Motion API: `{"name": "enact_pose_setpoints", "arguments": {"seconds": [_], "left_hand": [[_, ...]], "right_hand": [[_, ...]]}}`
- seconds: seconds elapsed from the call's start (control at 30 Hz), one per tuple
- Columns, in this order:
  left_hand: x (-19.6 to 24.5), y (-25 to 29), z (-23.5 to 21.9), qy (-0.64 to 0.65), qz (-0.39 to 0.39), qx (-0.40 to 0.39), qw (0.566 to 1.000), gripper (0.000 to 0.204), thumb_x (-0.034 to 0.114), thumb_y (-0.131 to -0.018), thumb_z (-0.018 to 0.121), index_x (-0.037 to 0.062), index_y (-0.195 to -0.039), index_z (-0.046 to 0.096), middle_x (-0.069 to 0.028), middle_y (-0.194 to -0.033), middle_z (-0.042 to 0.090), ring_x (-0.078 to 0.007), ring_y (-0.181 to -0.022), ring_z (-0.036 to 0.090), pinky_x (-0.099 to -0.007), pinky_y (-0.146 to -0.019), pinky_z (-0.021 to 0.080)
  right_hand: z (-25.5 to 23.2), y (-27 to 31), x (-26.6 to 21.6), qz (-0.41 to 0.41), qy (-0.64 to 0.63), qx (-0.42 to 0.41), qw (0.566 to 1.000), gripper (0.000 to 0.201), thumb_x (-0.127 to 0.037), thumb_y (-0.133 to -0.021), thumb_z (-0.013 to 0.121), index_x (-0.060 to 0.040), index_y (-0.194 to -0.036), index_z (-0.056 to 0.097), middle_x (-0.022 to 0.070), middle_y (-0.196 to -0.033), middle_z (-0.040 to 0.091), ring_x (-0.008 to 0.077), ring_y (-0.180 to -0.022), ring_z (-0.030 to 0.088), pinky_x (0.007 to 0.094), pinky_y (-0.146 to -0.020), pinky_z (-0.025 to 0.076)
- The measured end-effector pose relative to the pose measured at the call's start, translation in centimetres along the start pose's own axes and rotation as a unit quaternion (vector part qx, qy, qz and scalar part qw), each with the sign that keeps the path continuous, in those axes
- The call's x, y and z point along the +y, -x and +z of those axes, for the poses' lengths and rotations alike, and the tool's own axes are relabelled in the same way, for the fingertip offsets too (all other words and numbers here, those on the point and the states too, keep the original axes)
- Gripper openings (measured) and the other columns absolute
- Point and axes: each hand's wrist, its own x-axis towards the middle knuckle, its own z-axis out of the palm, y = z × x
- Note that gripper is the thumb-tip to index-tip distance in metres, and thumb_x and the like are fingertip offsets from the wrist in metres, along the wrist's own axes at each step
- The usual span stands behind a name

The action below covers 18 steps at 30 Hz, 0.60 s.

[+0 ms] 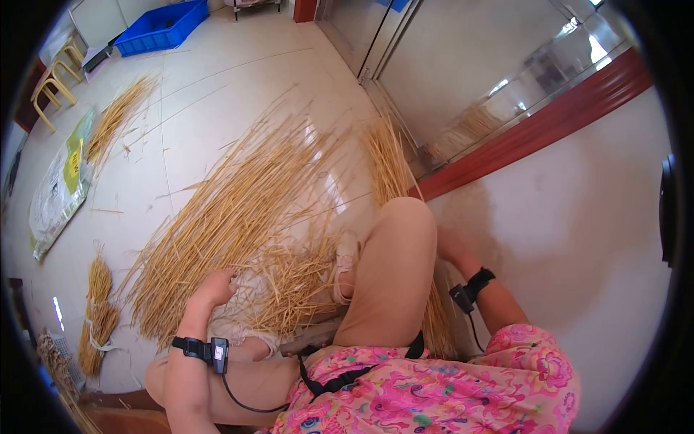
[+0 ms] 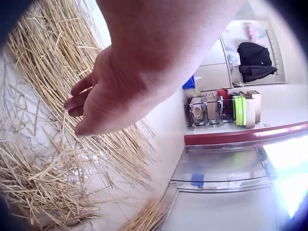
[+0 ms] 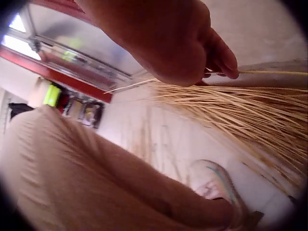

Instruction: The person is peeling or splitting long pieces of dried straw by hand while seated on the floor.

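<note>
Over the lower edge of a wide spread of straw (image 1: 217,210), my left hand (image 1: 215,288) hovers with its fingers loosely bent and nothing in them. In the left wrist view, that hand (image 2: 110,96) hangs in front of long stalks (image 2: 57,53). My right hand (image 3: 187,53) pinches a thin straw stalk (image 3: 272,72) between thumb and fingers, just above a long pile of straw (image 3: 250,108). The raised knee hides most of this hand in the head view. Short, tangled straw (image 1: 289,286) lies between the feet.
A tied straw bundle (image 1: 99,311), a plastic sack (image 1: 61,184) and more straw (image 1: 119,116) lie on the left. Farther back are a blue crate (image 1: 160,29) and stools (image 1: 52,83). A wall with a red ledge (image 1: 535,130) stands close on the right.
</note>
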Motion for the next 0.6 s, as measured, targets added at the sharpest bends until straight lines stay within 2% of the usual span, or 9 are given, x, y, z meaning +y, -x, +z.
{"name": "enact_pose_setpoints", "arguments": {"seconds": [0.1,0.17,0.27,0.33,0.43,0.47,0.5,0.53,0.6], "left_hand": [[-2.5,-0.7,2.1,0.018,-0.029,-0.019,0.999,0.034,0.022,-0.080,0.061,0.0029,-0.108,0.060,-0.0218,-0.103,0.062,-0.0340,-0.098,0.058,-0.0396,-0.084,0.046],[-2.6,-0.6,2.0,-0.004,-0.029,-0.011,1.000,0.034,0.020,-0.080,0.061,0.0023,-0.109,0.060,-0.0218,-0.104,0.062,-0.0352,-0.099,0.058,-0.0400,-0.086,0.046],[-5.9,-2.0,3.8,-0.020,-0.027,-0.019,0.999,0.034,0.022,-0.081,0.059,0.0045,-0.110,0.061,-0.0212,-0.105,0.062,-0.0355,-0.100,0.058,-0.0405,-0.087,0.046],[-5.6,-1.4,3.5,0.000,-0.051,0.005,0.999,0.032,0.023,-0.081,0.058,0.0073,-0.108,0.063,-0.0203,-0.106,0.062,-0.0354,-0.100,0.058,-0.0407,-0.087,0.046],[-7.6,-2.2,4.8,0.017,-0.096,0.022,0.995,0.031,0.024,-0.081,0.057,0.0088,-0.107,0.064,-0.0194,-0.106,0.062,-0.0350,-0.100,0.058,-0.0406,-0.087,0.046],[-7.8,-2.4,5.3,0.030,-0.108,0.030,0.993,0.030,0.024,-0.081,0.057,0.0086,-0.106,0.065,-0.0193,-0.106,0.062,-0.0349,-0.100,0.058,-0.0406,-0.087,0.046],[-8.1,-2.6,5.8,0.042,-0.124,0.035,0.991,0.030,0.023,-0.080,0.058,0.0087,-0.106,0.064,-0.0190,-0.105,0.062,-0.0347,-0.099,0.058,-0.0406,-0.086,0.046],[-8.6,-2.9,6.5,0.054,-0.139,0.040,0.988,0.030,0.023,-0.080,0.058,0.0089,-0.106,0.064,-0.0188,-0.104,0.063,-0.0345,-0.098,0.059,-0.0406,-0.085,0.046],[-8.9,-3.2,7.9,0.061,-0.164,0.045,0.984,0.028,0.022,-0.079,0.058,0.0085,-0.103,0.065,-0.0185,-0.102,0.063,-0.0344,-0.097,0.060,-0.0404,-0.084,0.047]], "right_hand": [[8.4,4.5,4.5,0.025,-0.028,-0.080,0.996,0.021,-0.014,-0.084,0.049,0.0045,-0.084,0.059,0.0280,-0.085,0.061,0.0415,-0.085,0.060,0.0469,-0.074,0.048],[8.6,7.1,4.0,0.096,0.000,-0.139,0.986,0.022,-0.015,-0.083,0.052,0.0056,-0.085,0.060,0.0284,-0.087,0.061,0.0411,-0.088,0.060,0.0461,-0.075,0.048],[6.4,8.4,2.4,0.074,0.039,-0.182,0.980,0.026,-0.018,-0.082,0.055,0.0058,-0.090,0.061,0.0274,-0.091,0.062,0.0407,-0.090,0.060,0.0457,-0.077,0.048],[7.9,7.4,5.5,0.125,0.009,-0.128,0.984,0.031,-0.023,-0.081,0.058,0.0048,-0.093,0.061,0.0252,-0.093,0.063,0.0398,-0.088,0.061,0.0453,-0.077,0.048],[0.2,2.3,2.9,0.091,0.063,-0.013,0.994,0.033,-0.029,-0.081,0.059,0.0023,-0.092,0.061,0.0203,-0.086,0.065,0.0348,-0.081,0.063,0.0426,-0.071,0.049],[-2.5,0.2,2.7,0.106,-0.019,0.016,0.994,0.027,-0.024,-0.084,0.056,0.0014,-0.090,0.061,0.0183,-0.082,0.064,0.0311,-0.074,0.063,0.0409,-0.065,0.049],[-6.0,-2.4,1.3,0.062,-0.081,0.123,0.987,0.023,-0.022,-0.088,0.053,-0.0004,-0.091,0.061,0.0131,-0.080,0.064,0.0224,-0.065,0.061,0.0353,-0.056,0.047],[-13.6,-3.7,-6.8,0.188,-0.294,0.098,0.932,0.023,-0.025,-0.091,0.052,-0.0024,-0.094,0.059,0.0071,-0.078,0.063,0.0134,-0.060,0.057,0.0276,-0.049,0.043],[-21.7,-5.8,-14.4,0.086,-0.409,0.161,0.894,0.025,-0.028,-0.093,0.051,-0.0037,-0.096,0.057,0.0013,-0.075,0.059,0.0059,-0.058,0.052,0.0194,-0.047,0.038]]}}
